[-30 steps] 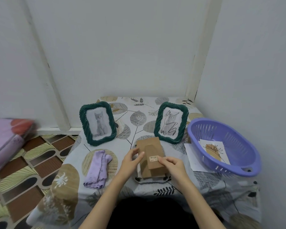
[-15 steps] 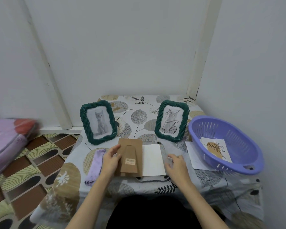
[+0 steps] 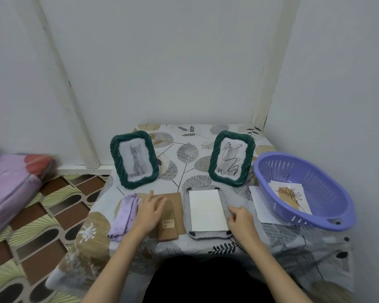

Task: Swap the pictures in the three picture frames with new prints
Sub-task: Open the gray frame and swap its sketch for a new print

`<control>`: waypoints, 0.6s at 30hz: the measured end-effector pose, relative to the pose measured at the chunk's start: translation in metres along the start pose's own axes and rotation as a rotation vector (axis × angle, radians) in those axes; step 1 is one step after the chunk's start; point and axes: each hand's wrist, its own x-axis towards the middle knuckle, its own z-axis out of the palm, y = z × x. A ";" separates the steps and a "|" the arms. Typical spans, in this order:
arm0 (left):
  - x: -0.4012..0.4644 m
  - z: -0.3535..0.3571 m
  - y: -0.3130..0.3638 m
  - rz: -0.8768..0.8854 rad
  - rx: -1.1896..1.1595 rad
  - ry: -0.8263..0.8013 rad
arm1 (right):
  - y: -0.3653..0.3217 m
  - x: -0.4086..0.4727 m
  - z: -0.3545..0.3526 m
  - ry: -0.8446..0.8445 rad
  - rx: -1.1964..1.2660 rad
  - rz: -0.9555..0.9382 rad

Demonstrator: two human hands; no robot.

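Leaf-print tablecloth (image 3: 190, 154) is seen over a small table set in a white-walled corner. L hand (image 3: 150, 212) is laid flat, fingers straight, on the brown cardboard backing board (image 3: 173, 216), which lies on the cloth just left of the opened frame (image 3: 206, 209). That frame is laid face down at centre front, w/ a white print back (image 3: 207, 209) exposed inside it. R hand (image 3: 242, 218) is rested at the frame's right edge, fingers loosely curled and touching the rim; whether anything is pinched cannot be told. A lilac cloth (image 3: 125, 213) is crumpled just left of the L hand. Behind, two green frames are stood upright: left frame (image 3: 134, 159) w/ a grey cat picture, right frame (image 3: 231, 158) w/ a scribbled line drawing. At right, a purple basket (image 3: 328, 193) is shown holding a botanical print (image 3: 290, 196); a white sheet (image 3: 262, 206) lies partly under the basket's near side.
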 end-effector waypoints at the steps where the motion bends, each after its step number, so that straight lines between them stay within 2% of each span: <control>1: 0.000 0.000 -0.002 0.028 0.038 -0.071 | -0.003 -0.001 0.002 -0.004 -0.002 -0.003; 3: -0.001 -0.001 -0.008 0.083 0.193 -0.215 | -0.007 -0.001 0.006 -0.009 -0.001 -0.019; 5: -0.002 -0.001 -0.013 0.124 0.313 -0.265 | -0.009 -0.002 0.008 -0.024 0.020 -0.032; 10: 0.002 -0.001 -0.015 0.120 0.256 -0.267 | -0.011 -0.004 0.009 -0.065 0.083 -0.005; 13: 0.002 0.008 0.003 0.149 0.108 -0.155 | -0.012 -0.003 0.007 -0.037 0.117 0.038; 15: -0.001 0.016 0.018 0.175 0.073 -0.121 | -0.015 -0.003 0.006 -0.034 -0.011 0.053; 18: -0.003 0.030 0.030 0.235 0.221 -0.155 | -0.025 -0.004 0.009 -0.029 -0.184 0.044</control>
